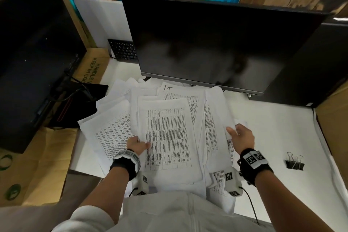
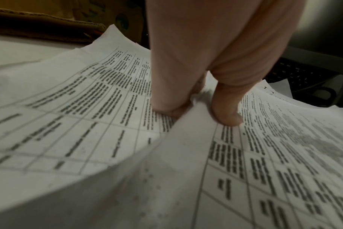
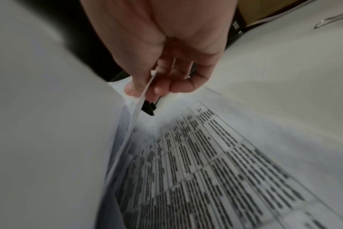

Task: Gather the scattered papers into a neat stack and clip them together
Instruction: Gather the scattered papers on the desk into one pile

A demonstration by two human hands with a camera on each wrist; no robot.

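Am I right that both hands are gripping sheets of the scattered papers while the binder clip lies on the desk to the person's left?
Not quite: the binder clip lies to the person's right, past the right hand, as the head view shows. The rest stands: the left hand and the right hand each pinch sheets of the papers spread on the desk.

Both forearms extend forward, each wrist banded; the left hand [image 1: 136,145] has thumb laid flat and fingers [image 2: 166,93] curled, pinching a sheet's edge; the right hand [image 1: 242,134], held higher, thumb pointing left, pinches a sheet edge against curled fingers [image 3: 178,83].
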